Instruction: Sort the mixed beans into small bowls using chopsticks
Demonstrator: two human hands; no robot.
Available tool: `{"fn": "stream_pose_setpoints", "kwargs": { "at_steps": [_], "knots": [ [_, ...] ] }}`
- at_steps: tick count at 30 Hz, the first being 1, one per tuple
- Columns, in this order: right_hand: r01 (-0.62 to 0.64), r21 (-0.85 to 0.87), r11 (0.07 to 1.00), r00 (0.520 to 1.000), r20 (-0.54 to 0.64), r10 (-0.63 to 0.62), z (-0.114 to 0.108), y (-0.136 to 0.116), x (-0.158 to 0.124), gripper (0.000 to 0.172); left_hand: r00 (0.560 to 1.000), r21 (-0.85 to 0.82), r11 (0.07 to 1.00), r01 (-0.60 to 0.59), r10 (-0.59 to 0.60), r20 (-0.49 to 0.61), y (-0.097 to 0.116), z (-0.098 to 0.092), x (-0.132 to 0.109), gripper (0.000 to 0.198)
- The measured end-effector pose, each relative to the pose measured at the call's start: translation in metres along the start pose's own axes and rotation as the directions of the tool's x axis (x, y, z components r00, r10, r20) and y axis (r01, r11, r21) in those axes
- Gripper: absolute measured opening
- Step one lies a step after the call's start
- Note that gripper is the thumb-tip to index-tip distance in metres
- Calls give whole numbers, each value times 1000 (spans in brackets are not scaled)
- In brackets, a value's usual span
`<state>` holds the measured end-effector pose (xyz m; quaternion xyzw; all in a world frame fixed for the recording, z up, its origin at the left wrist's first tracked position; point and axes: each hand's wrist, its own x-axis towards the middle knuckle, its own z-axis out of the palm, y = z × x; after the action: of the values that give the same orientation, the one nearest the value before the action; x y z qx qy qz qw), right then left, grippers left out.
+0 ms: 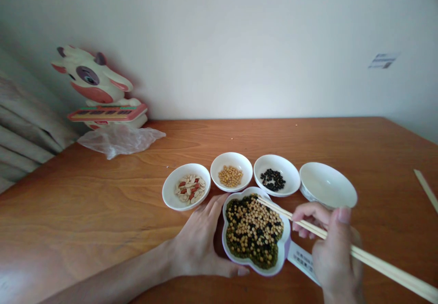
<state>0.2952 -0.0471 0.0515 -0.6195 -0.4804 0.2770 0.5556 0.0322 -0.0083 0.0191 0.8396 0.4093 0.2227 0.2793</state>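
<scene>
left hand (201, 242) fingers spread, cupping the flower dish (255, 231) of mixed beans | right hand (330, 244) pinching chopsticks (342, 242), tips over the dish's far edge | four white bowls (277, 174) just beyond fingertips

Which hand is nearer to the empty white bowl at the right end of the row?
Right. The right hand, holding chopsticks, is just in front of the empty bowl; the left hand holds the left side of the flower-shaped dish.
</scene>
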Motion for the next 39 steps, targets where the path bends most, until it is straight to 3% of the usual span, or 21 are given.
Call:
{"fn": "stream_pose_setpoints", "kwargs": {
  "at_steps": [10, 18, 25, 33, 39],
  "knots": [
    [20, -44, 999, 998, 67, -18, 10, -9, -3, 83, 997, -4, 998, -62, 62, 44, -6, -3, 0, 135],
    [-8, -66, 998, 975, 219, 22, 32, -19, -11, 86, 995, 11, 997, -72, 71, 73, -18, -9, -2, 133],
    [-49, -34, 998, 950, 306, 57, 33, -5, -11, 90, 992, 55, 991, -124, 123, 20, -28, -2, -7, 145],
    [-91, -35, 995, 946, 309, 97, 31, 4, -12, 85, 997, 64, 996, -60, 56, 60, -24, -6, -5, 132],
    [-36, -30, 999, 941, 334, 44, 28, 18, -7, 90, 996, 67, 995, -79, 76, 43, -24, -5, -5, 131]
  ]
}}
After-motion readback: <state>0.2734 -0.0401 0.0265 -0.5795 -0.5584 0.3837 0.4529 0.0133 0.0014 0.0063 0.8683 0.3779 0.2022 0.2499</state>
